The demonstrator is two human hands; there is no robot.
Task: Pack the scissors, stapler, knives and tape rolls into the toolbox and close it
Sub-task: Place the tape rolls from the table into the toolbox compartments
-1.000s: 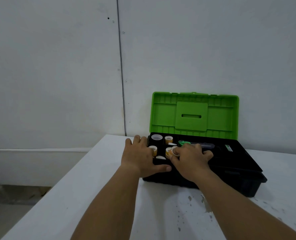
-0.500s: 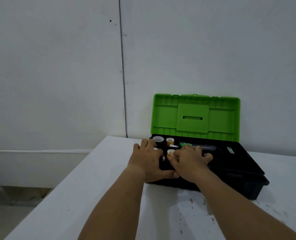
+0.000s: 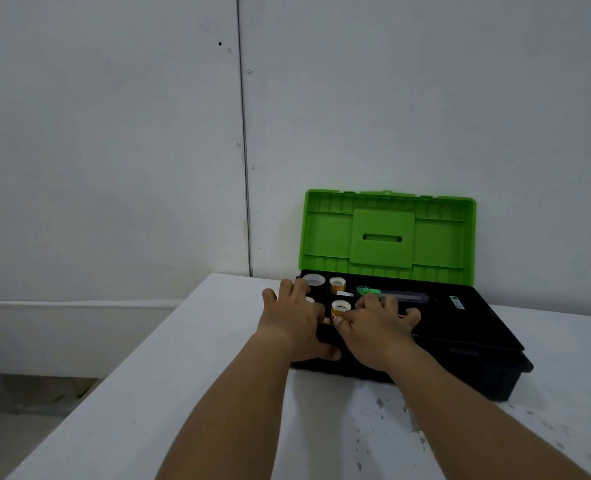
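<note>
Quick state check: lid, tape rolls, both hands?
toolbox lid: open, upright near the wall
tape rolls: in the toolbox's left compartments
left hand: resting on the toolbox's left end, grasp unclear
right hand: fingers at a tape roll, grip unclear

The upright lid (image 3: 384,237) walls off the toolbox's (image 3: 477,362) far side; both hands crowd its left compartments, right tray (image 3: 474,323) and table (image 3: 148,393) lie open.

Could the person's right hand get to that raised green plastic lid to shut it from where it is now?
Probably yes. The right hand rests over the black toolbox tray, and the green plastic lid stands upright just behind it with nothing between. The left hand is off to the side.
</note>
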